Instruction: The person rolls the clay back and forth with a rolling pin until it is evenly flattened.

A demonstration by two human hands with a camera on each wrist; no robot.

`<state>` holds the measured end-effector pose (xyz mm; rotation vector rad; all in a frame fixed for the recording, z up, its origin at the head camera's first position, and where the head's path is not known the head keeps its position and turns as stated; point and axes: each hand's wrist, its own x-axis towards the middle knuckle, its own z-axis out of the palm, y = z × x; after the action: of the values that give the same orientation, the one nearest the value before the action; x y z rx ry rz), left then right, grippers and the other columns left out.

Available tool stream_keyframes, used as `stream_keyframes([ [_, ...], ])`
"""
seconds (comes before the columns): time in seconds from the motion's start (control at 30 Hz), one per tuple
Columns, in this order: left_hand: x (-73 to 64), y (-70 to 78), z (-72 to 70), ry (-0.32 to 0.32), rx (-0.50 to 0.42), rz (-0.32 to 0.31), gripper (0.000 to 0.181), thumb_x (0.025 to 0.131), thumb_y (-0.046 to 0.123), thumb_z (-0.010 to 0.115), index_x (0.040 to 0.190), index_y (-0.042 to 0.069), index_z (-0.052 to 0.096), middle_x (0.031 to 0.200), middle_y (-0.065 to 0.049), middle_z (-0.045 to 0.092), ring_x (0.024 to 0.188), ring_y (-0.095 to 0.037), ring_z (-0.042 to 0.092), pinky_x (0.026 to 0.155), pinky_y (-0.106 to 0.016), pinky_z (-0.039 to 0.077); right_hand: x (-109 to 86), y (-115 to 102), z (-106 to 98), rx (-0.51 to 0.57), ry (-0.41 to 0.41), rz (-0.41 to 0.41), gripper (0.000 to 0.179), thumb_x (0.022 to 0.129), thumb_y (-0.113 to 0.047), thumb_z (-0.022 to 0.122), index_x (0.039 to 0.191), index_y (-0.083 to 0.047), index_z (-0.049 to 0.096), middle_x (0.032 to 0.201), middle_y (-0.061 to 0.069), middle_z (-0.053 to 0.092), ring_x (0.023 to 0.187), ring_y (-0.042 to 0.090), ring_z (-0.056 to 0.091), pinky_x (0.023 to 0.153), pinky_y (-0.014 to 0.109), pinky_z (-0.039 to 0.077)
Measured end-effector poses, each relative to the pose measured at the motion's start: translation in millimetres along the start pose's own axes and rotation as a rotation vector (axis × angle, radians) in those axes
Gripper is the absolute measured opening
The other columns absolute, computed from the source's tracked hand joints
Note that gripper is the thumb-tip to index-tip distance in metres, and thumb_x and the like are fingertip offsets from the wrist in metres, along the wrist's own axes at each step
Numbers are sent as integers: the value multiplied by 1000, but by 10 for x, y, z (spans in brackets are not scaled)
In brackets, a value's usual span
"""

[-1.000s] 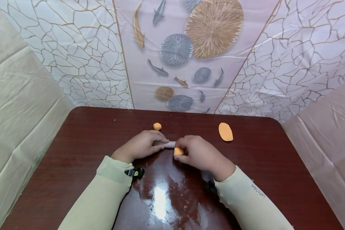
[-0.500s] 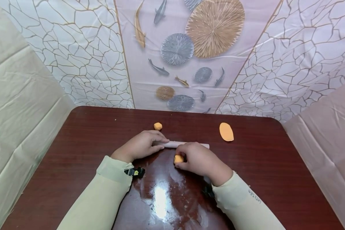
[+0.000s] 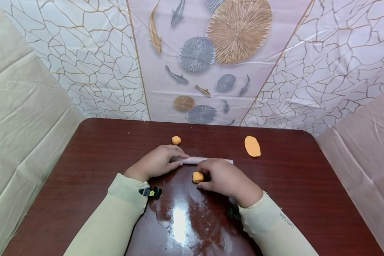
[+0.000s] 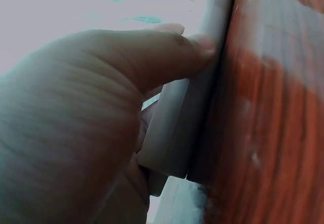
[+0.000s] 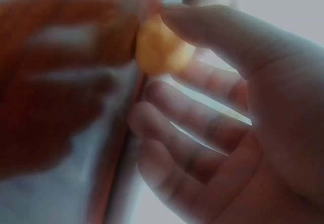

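Note:
My left hand point(image 3: 160, 160) holds one end of a smooth white rolling pin point(image 3: 192, 160) without handles, which lies along the table. In the left wrist view the thumb lies along the rolling pin point(image 4: 172, 123), with other fingers behind it. An orange lump of modelling clay point(image 3: 197, 177) sits on the table just in front of the pin. Around it, my right hand point(image 3: 225, 176) has thumb and index finger spread, with gaps to the clay in the head view. The right wrist view shows the clay lump point(image 5: 162, 47) by the thumb tip, the other fingers loosely bent.
A smaller orange clay lump point(image 3: 176, 140) rests behind the left hand. Farther right lies a flattened oval orange clay piece point(image 3: 252, 146). The glossy dark red table point(image 3: 115, 142) carries whitish smears near its front. Patterned sheets point(image 3: 195, 96) hang behind it.
The right hand has brought the clay lump toward the table's front, uncovering the rolling pin's right end. Its fingers have since parted from the lump. The left hand stays put.

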<state>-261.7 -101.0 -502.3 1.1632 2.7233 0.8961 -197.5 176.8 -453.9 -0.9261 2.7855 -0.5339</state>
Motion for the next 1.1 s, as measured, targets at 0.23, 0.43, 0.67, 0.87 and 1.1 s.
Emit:
stream_keyframes([
  [0.23,32,78,-4,-12,20,-21,26,112,18,73,137,17,80,132,2,78,124,-15,73,109,-41,61,-96,226,-150,-5,145,7,38,99,-27,90,133,-11,80,119,5,78,109,26,72,97,47,62],
  [0.43,42,117,18,-41,42,-58,30,112,19,71,142,17,78,134,1,76,122,-16,71,107,-41,61,-89,413,-56,-111,99,105,51,110,-18,73,159,-6,63,147,17,67,134,41,63,114,59,55],
  [0.67,29,137,23,-63,46,-111,35,113,22,70,148,19,75,135,-1,73,124,-19,68,109,-44,59,-78,528,38,-112,83,59,46,111,-7,68,157,-5,66,140,14,70,133,39,65,111,56,58],
  [0.87,12,131,14,-71,50,-146,36,114,26,69,149,21,74,135,-1,71,123,-20,66,109,-45,58,-80,587,66,-104,108,30,45,110,-7,69,155,-8,68,135,10,70,129,35,65,107,53,60],
  [1.1,23,125,21,-69,69,-133,36,113,27,71,149,19,75,133,-1,72,123,-20,67,110,-45,58,-67,623,73,-128,113,18,44,109,-9,71,153,-9,70,131,8,70,125,31,66,106,51,61],
])
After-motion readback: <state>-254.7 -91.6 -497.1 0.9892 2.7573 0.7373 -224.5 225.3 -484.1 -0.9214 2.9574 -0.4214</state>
